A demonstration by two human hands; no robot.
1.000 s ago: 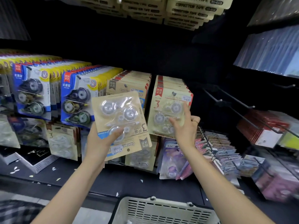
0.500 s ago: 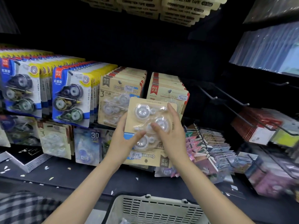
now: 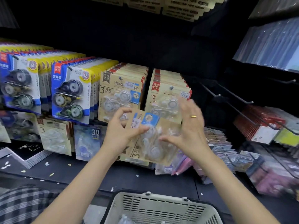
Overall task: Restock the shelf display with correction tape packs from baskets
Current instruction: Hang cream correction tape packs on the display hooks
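Note:
A kraft-card correction tape pack point(image 3: 152, 143) with a clear blister and a blue sticker hangs tilted in front of the shelf, its "3" at the lower left. My left hand point(image 3: 119, 131) grips its left edge, thumb across the front and fingers curled. My right hand point(image 3: 191, 131), blurred and wearing a ring, has spread fingers and its thumb touches the blister's right side. Behind the hands, two peg rows of the same kraft packs hang, one on the left point(image 3: 121, 92) and one on the right point(image 3: 166, 94). A white slotted basket point(image 3: 145, 194) sits below.
Blue-and-yellow tape packs point(image 3: 69, 92) fill the pegs to the left. Lower pegs carry more blister packs point(image 3: 55, 139). To the right are two bare black hooks point(image 3: 226, 99), red packs point(image 3: 258, 125) and pink items point(image 3: 275, 180). A dark ledge point(image 3: 80, 173) runs along the bottom.
The pack has turned from upside down to tilted sideways and dropped lower. My right hand came off its front and spread out at the right edge; my left hand shifted its hold.

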